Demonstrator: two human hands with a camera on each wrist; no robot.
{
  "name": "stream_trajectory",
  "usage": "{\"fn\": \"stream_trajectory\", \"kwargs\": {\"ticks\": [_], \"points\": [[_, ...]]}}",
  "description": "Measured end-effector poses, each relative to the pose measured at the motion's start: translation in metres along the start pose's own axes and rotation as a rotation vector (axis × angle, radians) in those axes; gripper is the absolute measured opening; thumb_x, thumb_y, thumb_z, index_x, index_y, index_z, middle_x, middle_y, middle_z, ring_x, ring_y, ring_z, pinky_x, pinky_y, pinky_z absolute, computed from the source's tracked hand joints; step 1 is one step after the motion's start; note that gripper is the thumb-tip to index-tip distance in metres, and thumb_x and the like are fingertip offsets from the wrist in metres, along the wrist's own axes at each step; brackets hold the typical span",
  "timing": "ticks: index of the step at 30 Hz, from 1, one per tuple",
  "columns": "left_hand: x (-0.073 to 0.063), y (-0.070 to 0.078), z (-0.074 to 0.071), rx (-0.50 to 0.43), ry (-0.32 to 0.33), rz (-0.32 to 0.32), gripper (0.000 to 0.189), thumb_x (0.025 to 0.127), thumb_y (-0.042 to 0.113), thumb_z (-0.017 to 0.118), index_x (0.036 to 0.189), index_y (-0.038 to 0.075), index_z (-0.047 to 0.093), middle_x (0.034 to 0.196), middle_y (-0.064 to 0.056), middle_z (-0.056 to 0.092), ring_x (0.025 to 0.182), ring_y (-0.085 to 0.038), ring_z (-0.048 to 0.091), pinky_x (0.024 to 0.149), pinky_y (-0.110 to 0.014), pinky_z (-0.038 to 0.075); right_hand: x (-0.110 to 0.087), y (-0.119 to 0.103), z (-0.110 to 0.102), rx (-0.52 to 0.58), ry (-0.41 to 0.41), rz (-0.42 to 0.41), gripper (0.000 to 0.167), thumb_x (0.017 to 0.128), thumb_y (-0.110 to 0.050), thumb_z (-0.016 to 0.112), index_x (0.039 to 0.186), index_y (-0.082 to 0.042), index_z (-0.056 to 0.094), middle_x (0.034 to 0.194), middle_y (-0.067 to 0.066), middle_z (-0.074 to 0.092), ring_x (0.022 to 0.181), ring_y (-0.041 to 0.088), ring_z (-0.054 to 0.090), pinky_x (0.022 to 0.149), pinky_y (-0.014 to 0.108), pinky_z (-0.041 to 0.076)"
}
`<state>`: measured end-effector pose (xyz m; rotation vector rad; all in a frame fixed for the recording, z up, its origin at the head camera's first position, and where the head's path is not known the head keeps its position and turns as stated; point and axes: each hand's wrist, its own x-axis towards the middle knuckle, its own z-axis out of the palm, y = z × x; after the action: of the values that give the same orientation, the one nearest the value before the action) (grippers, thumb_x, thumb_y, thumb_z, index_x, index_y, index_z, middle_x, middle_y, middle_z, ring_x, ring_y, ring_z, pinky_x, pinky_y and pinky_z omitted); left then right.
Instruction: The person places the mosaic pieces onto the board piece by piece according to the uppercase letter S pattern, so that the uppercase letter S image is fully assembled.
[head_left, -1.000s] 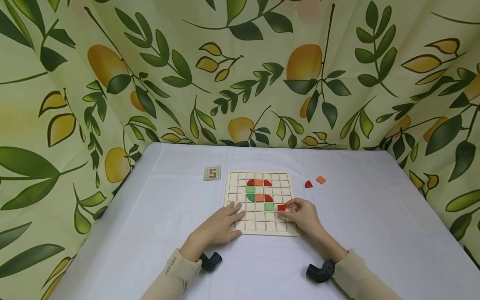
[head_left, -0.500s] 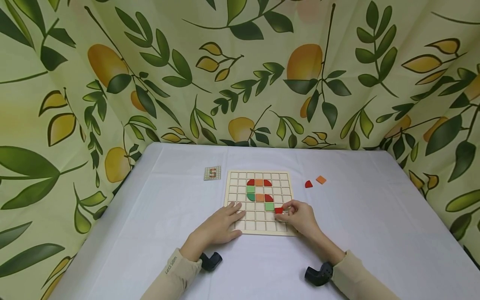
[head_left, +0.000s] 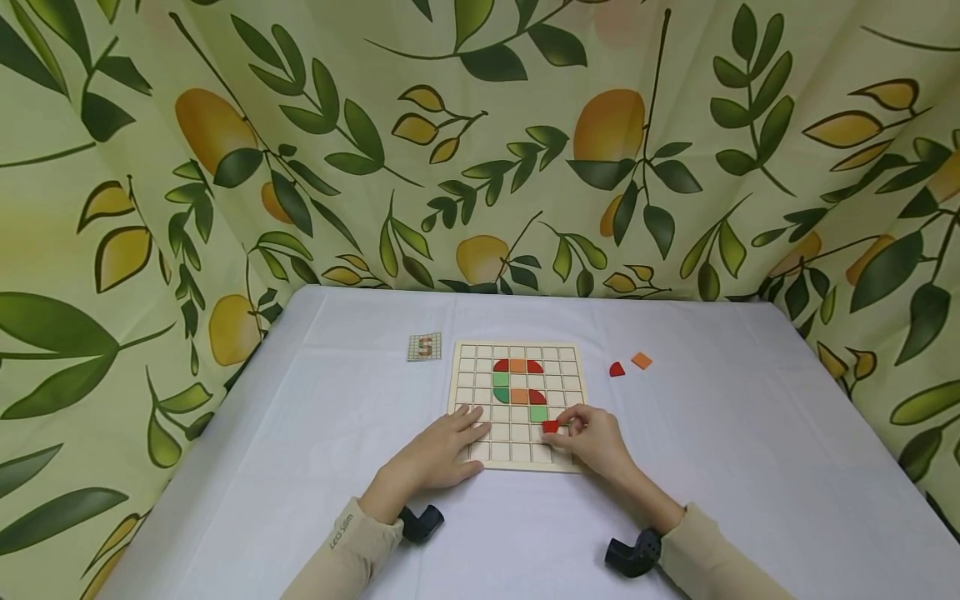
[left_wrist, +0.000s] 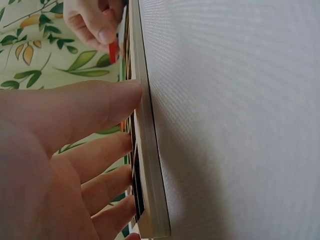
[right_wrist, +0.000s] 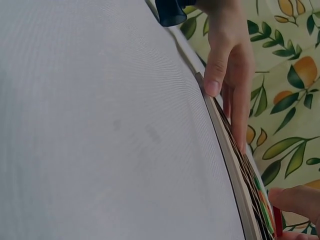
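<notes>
My right hand [head_left: 597, 437] pinches a red tile [head_left: 551, 427] between thumb and fingers, low over the grid board [head_left: 487, 451]. The tile is just below a green square tile [head_left: 538, 413]; whether it touches the board I cannot tell. In the left wrist view the red tile [left_wrist: 113, 52] is seen edge-on. My left hand [head_left: 442, 448] rests on the board's left front corner with straight fingers, thumb at the front edge. Red, orange and green tiles form a curved figure on the board, among them an orange square [head_left: 519, 397] and a dark red quarter-round tile [head_left: 537, 397].
A red quarter-round tile [head_left: 617, 368] and an orange square tile [head_left: 641, 361] lie on the white tablecloth [head_left: 720, 392] right of the board. A small pattern card [head_left: 424, 347] showing an S-like figure lies to its left. A leaf-print curtain [head_left: 480, 167] hangs behind the table.
My right hand has moved left and slightly toward me with the red tile, from right of the green square to just below it. The left hand has stayed in place.
</notes>
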<state>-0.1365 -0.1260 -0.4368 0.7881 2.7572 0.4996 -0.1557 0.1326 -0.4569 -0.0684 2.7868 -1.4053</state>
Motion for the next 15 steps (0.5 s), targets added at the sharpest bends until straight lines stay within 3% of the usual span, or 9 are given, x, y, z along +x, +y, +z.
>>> {"fn": "stream_trajectory", "kwargs": {"ticks": [15], "points": [[0.0003,-0.0011,0.0001,0.005,-0.01,0.001,0.057,0.092,0.03,0.06,0.144,0.011,0.046,0.158,-0.009,0.035,0.15,-0.032,0.027,0.122,-0.049,0.029,-0.0019,-0.0052,0.0073,-0.031,-0.008,0.014,0.034,0.067,-0.022,0.088,0.085,-0.002,0.068,0.057,-0.002,0.042,0.054,0.007,0.037,0.047,0.018,0.026]]}}
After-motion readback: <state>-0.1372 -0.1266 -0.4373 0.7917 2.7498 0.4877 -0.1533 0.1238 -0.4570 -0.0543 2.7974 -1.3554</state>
